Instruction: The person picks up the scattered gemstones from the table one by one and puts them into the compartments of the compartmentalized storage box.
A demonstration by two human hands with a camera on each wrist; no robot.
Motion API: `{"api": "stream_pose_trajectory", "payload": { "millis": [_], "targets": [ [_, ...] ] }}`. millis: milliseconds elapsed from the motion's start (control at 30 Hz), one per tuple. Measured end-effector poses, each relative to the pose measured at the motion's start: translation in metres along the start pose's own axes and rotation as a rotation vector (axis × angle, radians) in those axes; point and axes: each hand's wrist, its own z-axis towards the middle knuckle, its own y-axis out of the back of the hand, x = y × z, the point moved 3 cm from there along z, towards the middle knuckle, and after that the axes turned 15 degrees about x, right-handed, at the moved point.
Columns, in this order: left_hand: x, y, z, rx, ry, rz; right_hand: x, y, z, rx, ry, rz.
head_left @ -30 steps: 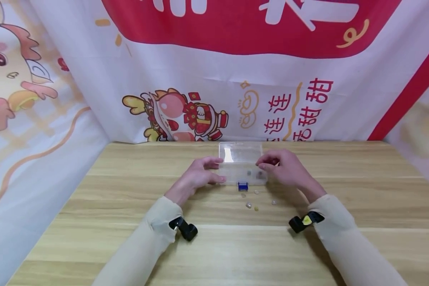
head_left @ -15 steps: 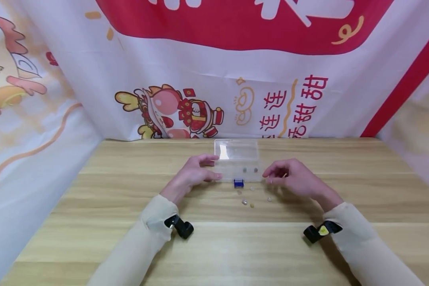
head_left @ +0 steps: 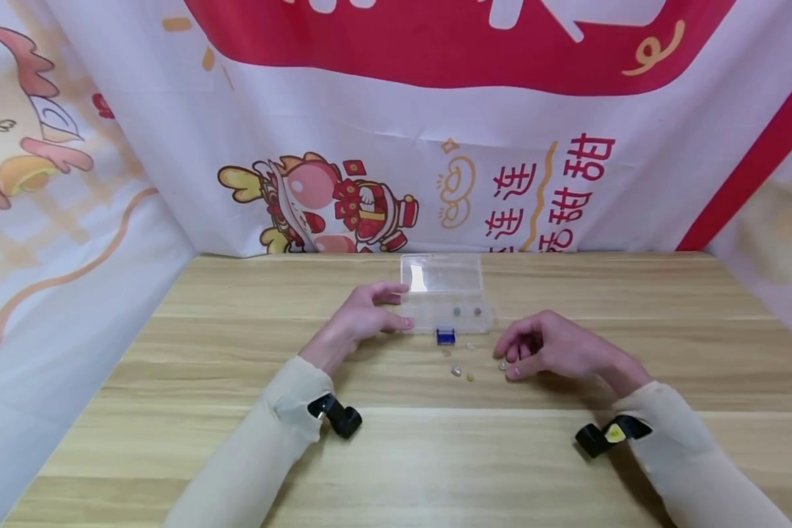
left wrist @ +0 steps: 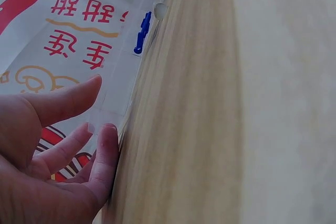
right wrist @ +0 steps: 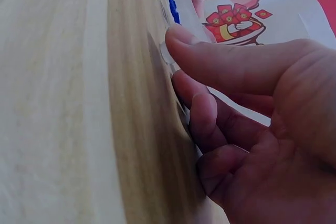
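Right hand [head_left: 554, 346], grip narrowed round stone [head_left: 502, 366]: pickup apparently in hand; next calls for firm pinch. Left hand [head_left: 361, 315], spread, touches box [head_left: 429, 315].

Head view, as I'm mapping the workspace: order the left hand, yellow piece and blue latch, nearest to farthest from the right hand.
1. Yellow piece: just left of the right hand.
2. Blue latch: farther left, at the box's front.
3. Left hand: farthest, at the box's left end.
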Motion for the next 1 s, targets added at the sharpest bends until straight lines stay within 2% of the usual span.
{"api": "stream_pose_trajectory", "payload": {
  "millis": [200,500,1000],
  "targets": [
    [-0.0015,-0.0025,0.0000,0.014,-0.002,0.008,-0.0020,-0.0003,-0.0013,-0.003,-0.021,-0.011],
    [-0.0022,0.0000,-0.0031,-0.006,0.018,0.007,0.0004,0.0009,0.0005,0.019,0.012,-0.036],
    [-0.0025,-0.0004,-0.0044,-0.020,0.038,0.028,0.0042,-0.0031,0.0028,-0.023,-0.001,-0.046]
  ]
}}
